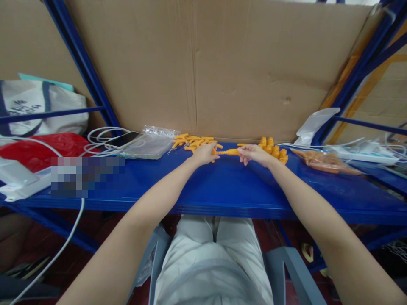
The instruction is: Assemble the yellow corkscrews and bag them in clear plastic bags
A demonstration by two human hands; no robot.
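1. I had the rod (229,152) dead centre, held level just over the blue counter (222,186) and spanning the gap between both hands.
2. The left hand (205,153) had its grip wrapped round the rod's left end, fingers curled over the top.
3. The right hand (254,153) had its grip pinched tight on the right end, fingertips down.
4. My read on the rod: small, orange, ridged plastic, so it was probably light and stiff. The ridges looked likely to stop it slipping.
5. It was thin, so I judged it might flex or snap if bent hard. The two ends looked like the safest places to hold it.
6. A loose pile (194,141) of similar orange pieces lay just behind the left hand, and a stack (274,149) lay just behind the right.
7. A phone (124,138) sat well off to the left, and cardboard (222,72) walled the back.
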